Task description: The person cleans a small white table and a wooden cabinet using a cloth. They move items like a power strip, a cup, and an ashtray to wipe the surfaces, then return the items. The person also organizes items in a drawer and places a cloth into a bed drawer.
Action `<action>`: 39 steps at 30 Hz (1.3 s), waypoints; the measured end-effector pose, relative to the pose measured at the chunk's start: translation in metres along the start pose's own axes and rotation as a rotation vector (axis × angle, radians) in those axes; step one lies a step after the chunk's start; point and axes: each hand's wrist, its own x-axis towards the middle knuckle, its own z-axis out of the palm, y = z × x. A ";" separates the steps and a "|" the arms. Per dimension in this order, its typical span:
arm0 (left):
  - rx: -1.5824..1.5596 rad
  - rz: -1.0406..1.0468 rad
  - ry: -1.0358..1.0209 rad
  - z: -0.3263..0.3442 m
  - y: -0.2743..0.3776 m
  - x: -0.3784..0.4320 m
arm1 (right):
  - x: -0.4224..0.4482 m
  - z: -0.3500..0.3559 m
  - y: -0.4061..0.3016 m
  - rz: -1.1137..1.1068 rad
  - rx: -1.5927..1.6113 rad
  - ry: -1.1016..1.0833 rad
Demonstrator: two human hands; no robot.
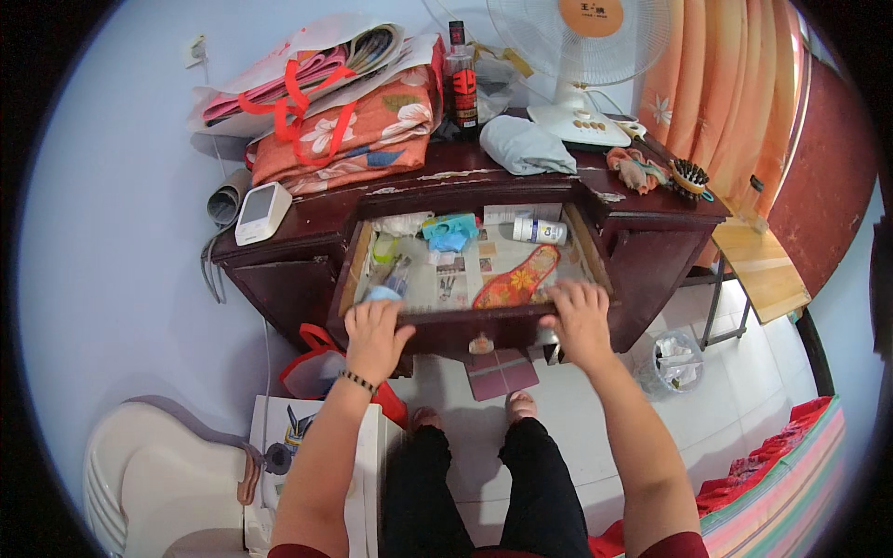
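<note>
A dark red wooden drawer (446, 328) stands pulled out of the desk before me. My left hand (373, 338) rests on the left end of its front edge, fingers over the rim. On the right end of the same edge lies my right hand (580, 321), its fingers curled over the top. Inside are a red patterned insole (520, 277), a white bottle (539, 231), a blue and green packet (450, 230), a white plastic bundle (403, 223) and a clear item with a light blue part (384, 293) near my left fingers. A round knob (481, 344) sits between the hands.
The desk top (460, 164) bears folded bedding (349, 150), a blood pressure monitor (263, 213), a glass bottle (462, 84), a fan (579, 118) and a hairbrush (689, 178). A waste bin (677, 363) stands right, a white box (363, 453) left, a striped bed cover (781, 481) lower right.
</note>
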 end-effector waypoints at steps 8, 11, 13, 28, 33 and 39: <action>0.111 -0.035 -0.058 0.031 -0.024 0.053 | 0.052 0.034 0.027 0.083 -0.093 -0.083; 0.203 -0.030 -0.070 0.046 -0.030 0.065 | 0.064 0.053 0.036 0.094 -0.144 -0.125; 0.262 -0.045 -0.068 0.054 -0.033 0.075 | 0.075 0.062 0.039 0.085 -0.197 -0.140; 0.224 -0.012 0.050 0.112 -0.072 0.131 | 0.133 0.119 0.071 0.082 -0.281 -0.106; 0.286 -0.031 0.089 0.133 -0.080 0.143 | 0.139 0.142 0.076 0.104 -0.333 -0.020; 0.306 -0.031 0.239 0.164 -0.089 0.150 | 0.140 0.177 0.076 0.166 -0.335 0.159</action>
